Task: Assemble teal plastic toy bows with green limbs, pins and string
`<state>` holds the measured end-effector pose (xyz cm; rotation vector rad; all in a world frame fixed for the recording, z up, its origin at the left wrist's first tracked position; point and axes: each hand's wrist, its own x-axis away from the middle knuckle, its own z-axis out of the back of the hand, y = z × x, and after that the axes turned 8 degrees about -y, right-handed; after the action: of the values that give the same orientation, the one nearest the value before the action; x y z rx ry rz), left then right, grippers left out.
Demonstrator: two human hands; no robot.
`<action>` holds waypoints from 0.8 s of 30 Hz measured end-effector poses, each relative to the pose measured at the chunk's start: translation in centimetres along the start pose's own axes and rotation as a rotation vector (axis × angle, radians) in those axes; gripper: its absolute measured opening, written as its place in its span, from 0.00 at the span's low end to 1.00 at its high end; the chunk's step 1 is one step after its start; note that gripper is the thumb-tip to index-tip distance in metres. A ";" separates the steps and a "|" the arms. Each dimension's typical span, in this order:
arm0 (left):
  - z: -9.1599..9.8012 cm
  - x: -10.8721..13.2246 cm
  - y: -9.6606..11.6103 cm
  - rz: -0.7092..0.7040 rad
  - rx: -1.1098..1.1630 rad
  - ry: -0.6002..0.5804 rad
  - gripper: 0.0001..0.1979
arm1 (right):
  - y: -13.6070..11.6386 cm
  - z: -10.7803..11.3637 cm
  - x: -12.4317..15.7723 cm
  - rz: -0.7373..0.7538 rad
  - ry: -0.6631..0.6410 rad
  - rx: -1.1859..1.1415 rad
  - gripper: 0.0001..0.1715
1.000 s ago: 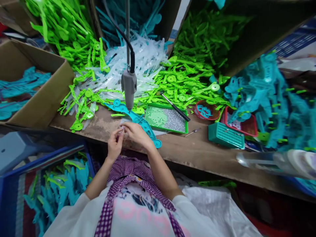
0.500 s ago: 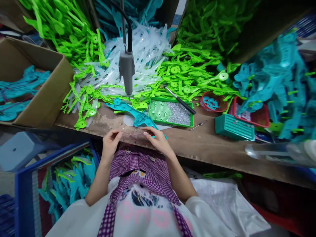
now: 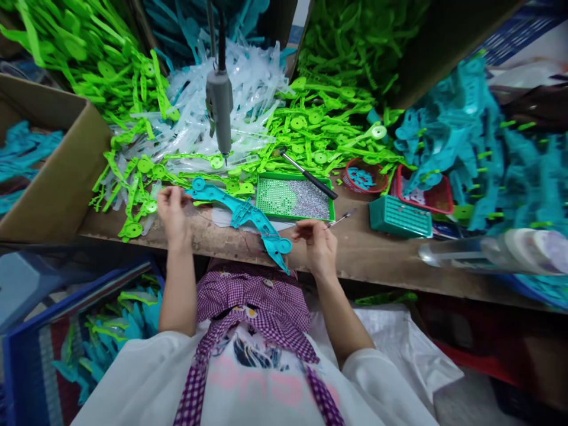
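A long turquoise plastic part (image 3: 248, 216) lies slantwise on the bench, its lower tip over the front edge. My left hand (image 3: 174, 216) is raised by its far left end, fingers pinched together. My right hand (image 3: 318, 242) is beside its right end, thumb and fingers closed. A thin dark-red cord (image 3: 200, 212) shows faintly from my left fingers across the part; its run toward my right hand is hard to follow. Behind the part hangs a grey power screwdriver (image 3: 219, 109), its bit pointing down.
A green tray (image 3: 295, 198) of small metal pieces has a hammer (image 3: 308, 173) across it. Right of it are a thin screwdriver (image 3: 341, 219), a red basket (image 3: 366, 176) and a teal basket (image 3: 399, 217). Lime-green and whitish parts heap behind; a cardboard box (image 3: 57, 171) stands left.
My hands have spread apart, the left moving up and left, the right moving right. The cord between them is drawn wider, and more of the turquoise part shows. The view has shifted slightly.
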<state>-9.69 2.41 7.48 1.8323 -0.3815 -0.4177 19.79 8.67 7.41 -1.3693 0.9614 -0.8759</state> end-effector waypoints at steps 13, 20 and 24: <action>9.7 -1.4 -6.5 -0.091 -0.497 0.307 0.11 | -3.5 -4.1 -0.2 0.145 -0.052 0.200 0.27; 9.3 0.6 -8.3 -0.115 -0.573 0.095 0.15 | -3.5 -16.3 -3.0 0.352 -0.783 0.618 0.28; 9.4 1.4 -8.5 -0.199 -0.615 0.081 0.17 | 0.9 -10.9 -1.7 0.326 -0.539 0.499 0.20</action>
<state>-12.46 -3.72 -3.37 1.2812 -0.0019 -0.5272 9.00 6.13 6.87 -0.9082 0.4794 -0.4188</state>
